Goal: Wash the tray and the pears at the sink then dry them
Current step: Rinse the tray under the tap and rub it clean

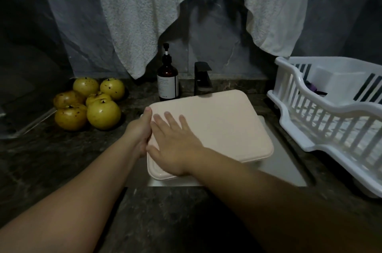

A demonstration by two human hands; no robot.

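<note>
Resting bottom-up across the sink (289, 161), the pale pink tray (219, 126) covers most of the basin, its far edge close under the dark faucet (202, 79) and its near left corner tipped toward the person. The left hand (140, 130) grips the tray's left rim, its thumb lying along the upper surface and its fingers curled out of sight beneath the edge. The right hand (175, 145) lies flat on the tray's upturned underside beside the left one, its fingers (171, 118) straight and spread wide, pressing on the surface and holding nothing. Whether water is running from the faucet cannot be told.

Six yellow pears (88, 101) with brown speckles sit huddled on the dark stone counter (62, 166) to the left of the sink, well apart from the tray and touching one another. A brown pump bottle (167, 81) with a white label stands upright on the counter between the pears and the faucet, just behind the tray's far left corner. A white plastic dish rack (330, 120) sits on the counter to the right of the sink, with something dark lying inside it that is too dim to make out. White towels (148, 4) hang over the grey wall behind the sink.
</note>
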